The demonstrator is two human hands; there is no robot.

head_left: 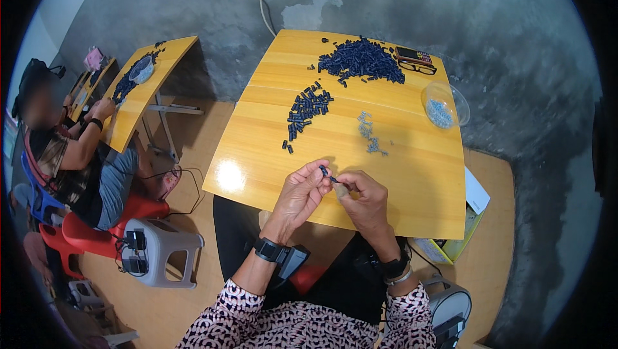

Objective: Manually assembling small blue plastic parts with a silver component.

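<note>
Above the near edge of the wooden table (257, 156), my hands are close together. My left hand (299, 196) pinches a small dark plastic piece (323, 170) between thumb and fingers. Another tiny dark piece (333, 179) sits at the fingertips of my right hand (364, 199), which is also closed. Whether the two pieces touch is too small to tell. Beyond my left hand lies a loose spread of dark plastic pieces (308, 109). A scatter of small greyish pieces (368, 133) lies beyond my right hand.
A larger heap of dark pieces (360, 60) covers the table's far part, beside a phone (413, 56) and eyeglasses (417, 67). A clear bowl (461, 105) holds small light-blue pieces. At left, another person (77, 149) works at a second table (138, 117). A grey stool (158, 255) stands between.
</note>
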